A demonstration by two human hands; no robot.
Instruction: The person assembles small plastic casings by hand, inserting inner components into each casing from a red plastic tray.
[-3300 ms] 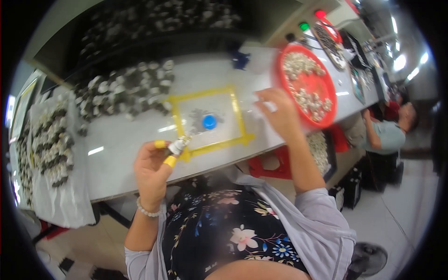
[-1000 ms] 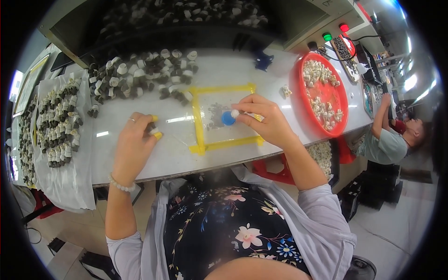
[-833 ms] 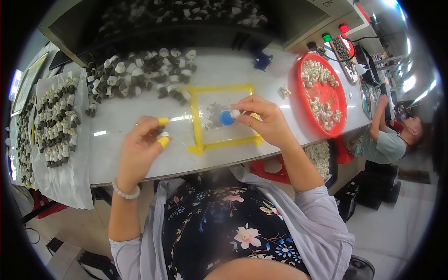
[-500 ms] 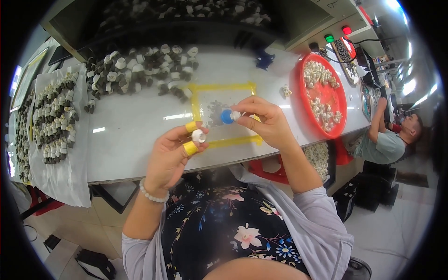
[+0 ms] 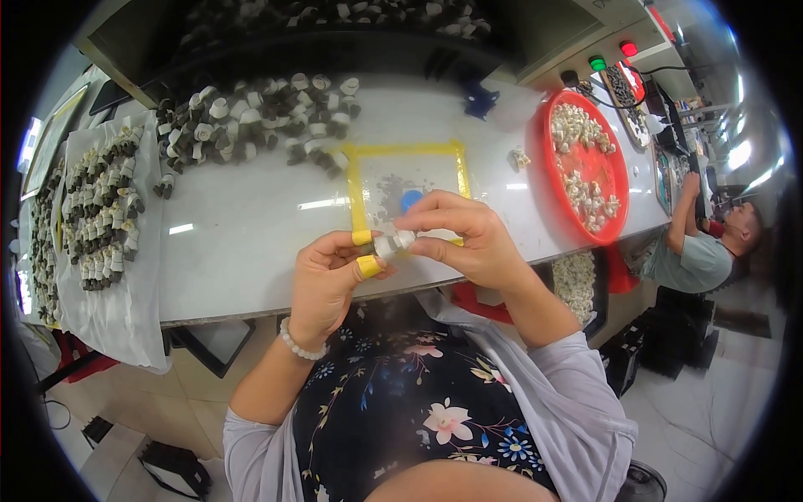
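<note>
Two hands meet over the near edge of a long white desk (image 5: 251, 226); the contents run as follows, left to right.

Far left: a white cloth sheet (image 5: 109, 309) hanging over the desk's end, carrying rows of small dark-and-pale cylindrical parts (image 5: 96, 213).

Back left to centre: a loose heap of similar small cylinders (image 5: 259, 121), some white-capped, some dark, lying on the bare desk top.

Centre: a square marked out in yellow tape (image 5: 406, 151), with a small blue round piece (image 5: 411, 199) lying inside it, just beyond the hands.

Left hand (image 5: 330, 280): wrist wearing a pale bead bracelet, thumb and forefinger wrapped in yellow finger tape (image 5: 368, 266). Its fingers are pinched on the left end of a small pale cylindrical part (image 5: 391, 243).

Right hand (image 5: 464, 243): fingers closed on the right end of the same part, so the piece is gripped between both hands, raised just above the desk's front edge, in front of the taped square.

Right of centre: a few stray pale pieces (image 5: 519, 157) on the desk.

Right: a round red tray (image 5: 615, 180) holding many pale small parts, touching nothing else.

Back right: a red lamp (image 5: 628, 48) and a green lamp (image 5: 596, 63) on a panel.

Far right, beyond the desk: another person (image 5: 711, 247) in a pale green shirt, seated, well apart.
</note>
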